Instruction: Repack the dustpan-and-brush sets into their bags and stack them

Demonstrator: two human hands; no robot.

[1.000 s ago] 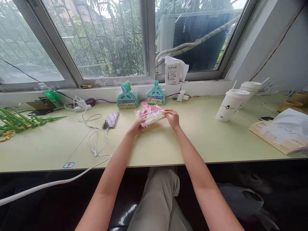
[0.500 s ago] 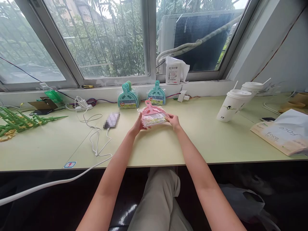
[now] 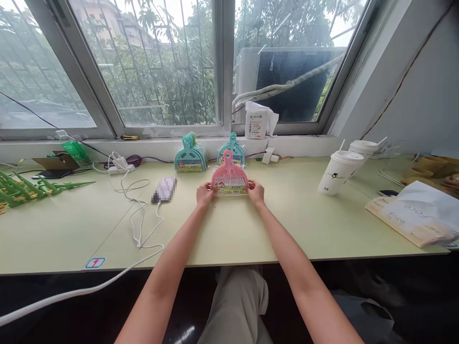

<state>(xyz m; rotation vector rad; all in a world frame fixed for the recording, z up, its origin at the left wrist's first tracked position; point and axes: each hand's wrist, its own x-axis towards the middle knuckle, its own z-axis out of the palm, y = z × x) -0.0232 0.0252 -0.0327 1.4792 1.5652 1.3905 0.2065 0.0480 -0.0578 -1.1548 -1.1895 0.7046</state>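
A pink dustpan and brush set point(image 3: 229, 177) in clear wrapping stands upright on the table, its handle pointing up. My left hand point(image 3: 205, 194) grips its left edge, fingers closed. On the opposite edge, my right hand point(image 3: 256, 192) pinches the same set. Directly behind it is a teal set point(image 3: 233, 147), partly hidden by the pink one. Several more teal sets point(image 3: 189, 155) stand in a row behind and to the left.
White cups point(image 3: 339, 173) and a tissue pack point(image 3: 403, 217) are on the right of the table point(image 3: 229, 239). A phone-like blurred object point(image 3: 165, 189), white cables, a power strip point(image 3: 121, 168) and green plant stems point(image 3: 32, 186) lie left.
The pink set has gone from tilted between my hands to upright, its front facing me, close before the single teal set. Both hands now hold its side edges. The view has tilted up slightly.
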